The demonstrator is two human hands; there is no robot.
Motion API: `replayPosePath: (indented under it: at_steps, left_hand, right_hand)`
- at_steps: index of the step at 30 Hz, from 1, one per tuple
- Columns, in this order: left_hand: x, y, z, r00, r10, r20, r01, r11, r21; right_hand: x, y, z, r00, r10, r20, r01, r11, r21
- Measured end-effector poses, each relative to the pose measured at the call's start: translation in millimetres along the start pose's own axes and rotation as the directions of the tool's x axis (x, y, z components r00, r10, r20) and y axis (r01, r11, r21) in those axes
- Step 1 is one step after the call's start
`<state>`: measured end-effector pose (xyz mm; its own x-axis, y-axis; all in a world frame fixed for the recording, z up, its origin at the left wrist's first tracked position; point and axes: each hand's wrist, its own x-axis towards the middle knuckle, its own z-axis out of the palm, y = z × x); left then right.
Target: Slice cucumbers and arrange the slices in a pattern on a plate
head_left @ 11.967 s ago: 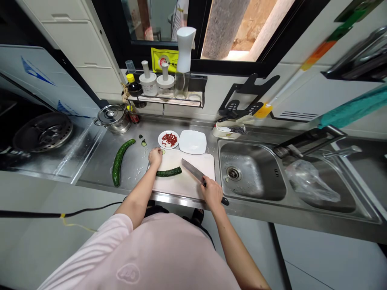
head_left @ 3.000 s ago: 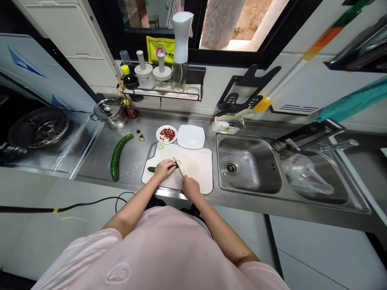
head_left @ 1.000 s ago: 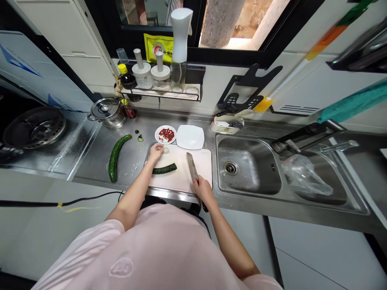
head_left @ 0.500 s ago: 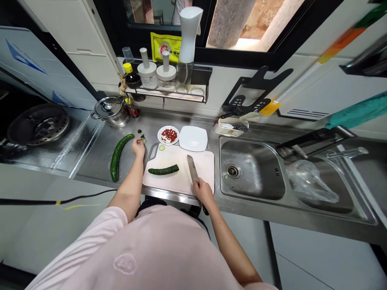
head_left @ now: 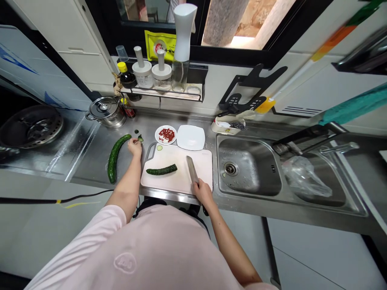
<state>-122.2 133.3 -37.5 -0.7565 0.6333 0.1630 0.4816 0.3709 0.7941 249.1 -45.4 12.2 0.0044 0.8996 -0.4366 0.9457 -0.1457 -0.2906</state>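
So, left hand (head_left: 134, 147): it sits just left of the white cutting board (head_left: 172, 183), fingers (head_left: 136, 142) drawn together over dark cucumber scraps (head_left: 139, 139) on the steel counter (head_left: 90, 159). Whether they are gripping a scrap, we cannot tell.
Right hand (head_left: 203, 192): closed firmly around the handle of a Chinese cleaver (head_left: 192, 170), whose blade rests on the right half of the board.
Cucumbers: a cut length of cucumber (head_left: 161, 169) lies free across the board, and a long cucumber (head_left: 113, 159) lies on the counter left of the board, near our left hand.
Around the board: behind it stand a plate of chopped red pieces (head_left: 157, 135) and a plain white plate (head_left: 190, 137), with a lone slice (head_left: 159, 148) at its far edge; a steel sink (head_left: 242, 181) lies to its right.
Risk: if we reach back across the board carelessly, our left hand could meet the cleaver's edge; wet skin could also let the unsteadied cucumber roll under the blade.
Change: a second ago our left hand was on the board — now it is off it, beside the scraps.
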Motion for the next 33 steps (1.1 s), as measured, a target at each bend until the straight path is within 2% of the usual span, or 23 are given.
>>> replayPosePath:
  at_steps: [3, 6, 9, 11, 13, 17, 21, 23, 26, 33]
  left_hand:
    - [-7.1, 5.8, -0.1, 0.996, -0.065, -0.063, 0.062, 0.997, -0.047]
    - [-26.6, 16.9, -0.6, 0.993, -0.087, -0.078, 0.077, 0.989, -0.126]
    - [-59.1, 31.5, -4.0, 1.0, 0.027, 0.001, -0.026, 0.972, -0.233]
    - [-84.8, 41.2, -9.5, 0.985, 0.14, 0.103, -0.109, 0.959, -0.26]
    - [-110.0, 49.0, -17.9, 0.942, 0.265, 0.208, -0.204, 0.94, -0.274]
    - [-149.7, 55.5, -38.4, 0.769, 0.504, 0.393, -0.439, 0.864, -0.248]
    - [-172.5, 51.5, -50.7, 0.61, 0.622, 0.491, -0.592, 0.77, -0.24]
    - [-179.1, 48.4, -51.4, 0.549, 0.654, 0.52, -0.639, 0.73, -0.242]
    - [-184.1, 44.7, -47.6, 0.507, 0.674, 0.536, -0.679, 0.696, -0.234]
    - [-184.6, 36.8, -37.7, 0.459, 0.704, 0.542, -0.731, 0.646, -0.221]
  right_hand:
    - [0.0, -1.1, 0.4, 1.0, -0.012, 0.001, 0.012, 1.0, 0.0]
    - [0.9, -3.7, -0.2, 0.999, -0.032, 0.002, 0.032, 0.999, 0.014]
    - [2.5, -7.7, -2.3, 0.998, -0.059, 0.004, 0.059, 0.998, 0.03]
    - [3.2, -11.1, -4.6, 0.998, -0.069, 0.011, 0.068, 0.997, 0.032]
    - [3.4, -14.9, -7.2, 0.997, -0.074, 0.018, 0.074, 0.997, 0.028]
    - [2.1, -22.7, -11.4, 0.995, -0.095, 0.034, 0.095, 0.995, 0.003]
    - [-1.0, -31.6, -13.6, 0.989, -0.13, 0.068, 0.132, 0.991, -0.023]
    - [-3.1, -37.1, -15.1, 0.987, -0.137, 0.083, 0.14, 0.989, -0.04]
    - [-6.4, -45.6, -18.4, 0.985, -0.138, 0.103, 0.145, 0.987, -0.071]
    - [-8.3, -55.4, -22.9, 0.984, -0.164, 0.07, 0.172, 0.977, -0.128]
